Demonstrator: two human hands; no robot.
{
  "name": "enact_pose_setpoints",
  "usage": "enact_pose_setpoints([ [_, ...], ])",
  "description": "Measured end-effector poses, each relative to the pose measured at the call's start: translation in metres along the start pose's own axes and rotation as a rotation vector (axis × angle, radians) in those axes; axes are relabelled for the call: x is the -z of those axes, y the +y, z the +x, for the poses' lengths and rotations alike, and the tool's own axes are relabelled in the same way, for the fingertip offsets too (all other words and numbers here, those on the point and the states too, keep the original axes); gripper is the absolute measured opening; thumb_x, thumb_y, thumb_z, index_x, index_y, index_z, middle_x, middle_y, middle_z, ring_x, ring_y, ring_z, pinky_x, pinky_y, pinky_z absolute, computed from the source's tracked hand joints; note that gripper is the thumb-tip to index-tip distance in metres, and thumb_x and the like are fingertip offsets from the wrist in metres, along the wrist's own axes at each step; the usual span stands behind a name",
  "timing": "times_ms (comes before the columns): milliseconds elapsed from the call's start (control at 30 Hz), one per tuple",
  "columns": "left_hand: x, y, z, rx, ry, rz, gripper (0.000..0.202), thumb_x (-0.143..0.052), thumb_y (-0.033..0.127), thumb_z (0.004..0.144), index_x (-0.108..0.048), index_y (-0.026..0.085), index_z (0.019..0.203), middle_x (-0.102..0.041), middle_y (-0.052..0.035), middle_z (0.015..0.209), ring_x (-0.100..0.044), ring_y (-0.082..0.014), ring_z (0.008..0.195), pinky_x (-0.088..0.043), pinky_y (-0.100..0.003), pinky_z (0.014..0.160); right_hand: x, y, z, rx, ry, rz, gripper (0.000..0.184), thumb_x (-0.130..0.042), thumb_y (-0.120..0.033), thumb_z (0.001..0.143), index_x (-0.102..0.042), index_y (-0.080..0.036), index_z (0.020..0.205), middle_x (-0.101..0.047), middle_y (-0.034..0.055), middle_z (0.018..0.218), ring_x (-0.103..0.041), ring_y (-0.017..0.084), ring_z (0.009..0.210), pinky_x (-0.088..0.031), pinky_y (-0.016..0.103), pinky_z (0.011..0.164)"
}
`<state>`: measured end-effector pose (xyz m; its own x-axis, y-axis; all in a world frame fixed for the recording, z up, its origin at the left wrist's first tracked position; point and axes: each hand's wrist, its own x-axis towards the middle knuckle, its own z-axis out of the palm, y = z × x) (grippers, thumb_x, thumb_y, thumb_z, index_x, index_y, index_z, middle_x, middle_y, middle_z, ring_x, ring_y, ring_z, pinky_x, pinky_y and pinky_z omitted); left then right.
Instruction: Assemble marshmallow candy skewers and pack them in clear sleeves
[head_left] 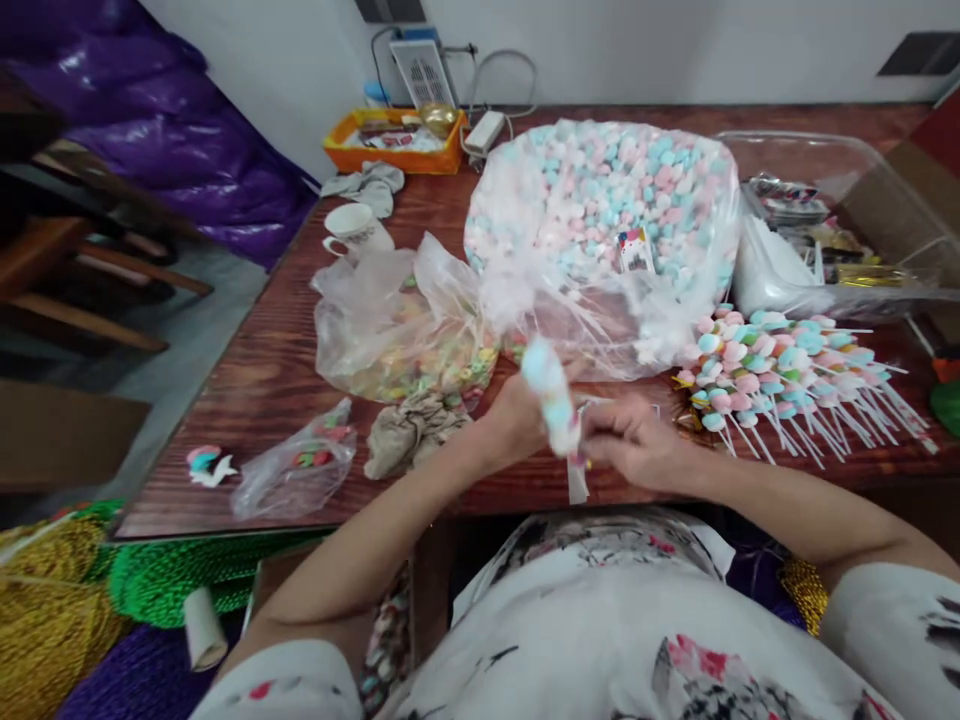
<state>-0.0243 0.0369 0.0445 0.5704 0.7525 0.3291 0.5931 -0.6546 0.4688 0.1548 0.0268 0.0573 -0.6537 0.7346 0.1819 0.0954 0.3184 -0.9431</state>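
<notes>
A stick of pale blue, white and pink puffs (551, 393), blurred by motion, stands tilted between my hands near the table's front edge. My left hand (512, 420) is closed against its side, with the fingertips hidden behind the puffs. Thumb and fingers of my right hand (636, 440) pinch the lower end, where a small coloured bit shows. Below them a white strip (577, 484) hangs down; I cannot tell whether it is the stick or paper. On the right lies a pile of similar puff sticks (787, 375) with white ends and gold ties.
A large clear bag of pastel puffs (607, 190) fills the back. Left of it are a bag of small colourful pieces (405, 345), a crumpled cloth (412, 430), a small bag (300, 465), a cup (356, 228) and an orange tray (394, 158). A clear bin (840, 290) stands right.
</notes>
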Motion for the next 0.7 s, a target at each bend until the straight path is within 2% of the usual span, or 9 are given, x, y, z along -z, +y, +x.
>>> enact_pose_setpoints([
  [67, 0.013, -0.003, 0.004, -0.119, 0.169, -0.232, 0.038, -0.055, 0.033, 0.09, -0.056, 0.02, 0.126, -0.062, -0.0121, 0.124, -0.057, -0.0243, 0.114, -0.045, -0.043, 0.098, -0.006, 0.011, -0.006, -0.058, -0.066, 0.042, 0.016, -0.05, -0.009, 0.077, -0.062, -0.016, 0.071, -0.057, -0.0043, 0.061, -0.05, 0.009, 0.057, -0.039, 0.02, 0.055],
  [133, 0.02, 0.008, 0.0, -0.165, 0.295, -0.31, 0.047, -0.063, 0.037, 0.086, -0.053, 0.024, 0.13, -0.052, -0.0118, 0.137, -0.045, -0.0288, 0.13, -0.034, -0.049, 0.109, -0.005, 0.019, -0.004, -0.044, 0.095, 0.049, 0.013, -0.051, -0.013, 0.078, -0.062, -0.017, 0.07, -0.058, -0.0033, 0.063, -0.052, 0.011, 0.059, -0.042, 0.022, 0.058],
  [200, 0.013, 0.024, -0.011, -0.022, 0.415, -0.393, 0.063, -0.07, 0.04, 0.08, -0.045, 0.026, 0.137, -0.044, -0.0125, 0.143, -0.037, -0.03, 0.135, -0.032, -0.049, 0.11, -0.003, 0.019, 0.0, -0.021, 0.296, -0.017, 0.012, -0.053, -0.018, 0.08, -0.062, -0.018, 0.072, -0.06, -0.0022, 0.065, -0.053, 0.012, 0.061, -0.044, 0.024, 0.06],
  [267, -0.004, 0.037, -0.027, 0.179, 0.423, -0.614, 0.076, -0.069, 0.046, 0.079, -0.034, 0.025, 0.143, -0.048, -0.0128, 0.135, -0.049, -0.025, 0.122, -0.045, -0.04, 0.098, -0.008, 0.011, -0.001, 0.045, 0.398, -0.134, 0.011, -0.057, -0.02, 0.082, -0.063, -0.019, 0.073, -0.061, -0.0015, 0.067, -0.054, 0.013, 0.062, -0.044, 0.024, 0.061],
  [333, -0.021, 0.042, -0.042, 0.247, 0.225, -0.847, 0.067, -0.064, 0.049, 0.082, -0.041, 0.018, 0.137, -0.059, -0.0092, 0.111, -0.06, -0.0176, 0.093, -0.051, -0.029, 0.079, -0.018, 0.008, -0.006, 0.128, 0.378, -0.184, 0.01, -0.058, -0.019, 0.082, -0.065, -0.021, 0.075, -0.065, 0.0003, 0.073, -0.059, 0.014, 0.069, -0.046, 0.026, 0.066],
  [400, -0.029, 0.037, -0.058, 0.285, 0.156, -0.91, 0.053, -0.063, 0.044, 0.083, -0.053, 0.01, 0.123, -0.059, -0.0042, 0.089, -0.055, -0.0125, 0.075, -0.047, -0.023, 0.068, -0.029, 0.018, -0.009, 0.108, 0.36, -0.135, 0.008, -0.06, -0.02, 0.081, -0.067, -0.021, 0.078, -0.069, 0.0026, 0.082, -0.062, 0.017, 0.076, -0.048, 0.028, 0.069],
  [433, -0.029, 0.034, -0.066, 0.308, 0.16, -0.866, 0.046, -0.064, 0.04, 0.083, -0.057, 0.009, 0.116, -0.058, -0.0022, 0.083, -0.053, -0.0111, 0.071, -0.046, -0.021, 0.066, -0.035, 0.025, -0.008, 0.03, 0.364, -0.085, 0.008, -0.06, -0.021, 0.081, -0.068, -0.021, 0.079, -0.068, 0.0022, 0.08, -0.061, 0.016, 0.072, -0.047, 0.027, 0.067],
  [600, -0.009, 0.039, -0.11, 0.588, 0.303, -0.533, 0.017, -0.064, 0.027, 0.08, -0.065, 0.011, 0.081, -0.054, 0.0025, 0.067, -0.044, -0.0076, 0.061, -0.038, -0.018, 0.06, -0.07, 0.046, 0.005, -0.382, -0.05, 0.387, 0.011, -0.067, -0.028, 0.076, -0.067, -0.018, 0.073, -0.064, -0.0006, 0.064, -0.057, 0.013, 0.059, -0.046, 0.025, 0.059],
  [700, -0.002, 0.039, -0.127, 0.681, 0.409, -0.754, 0.019, -0.069, 0.028, 0.077, -0.067, 0.01, 0.083, -0.06, 0.0007, 0.07, -0.048, -0.0075, 0.061, -0.04, -0.018, 0.059, -0.084, 0.038, 0.015, -0.397, -0.069, 0.516, 0.013, -0.067, -0.029, 0.076, -0.064, -0.017, 0.074, -0.06, -0.0019, 0.06, -0.053, 0.011, 0.054, -0.044, 0.024, 0.056],
])
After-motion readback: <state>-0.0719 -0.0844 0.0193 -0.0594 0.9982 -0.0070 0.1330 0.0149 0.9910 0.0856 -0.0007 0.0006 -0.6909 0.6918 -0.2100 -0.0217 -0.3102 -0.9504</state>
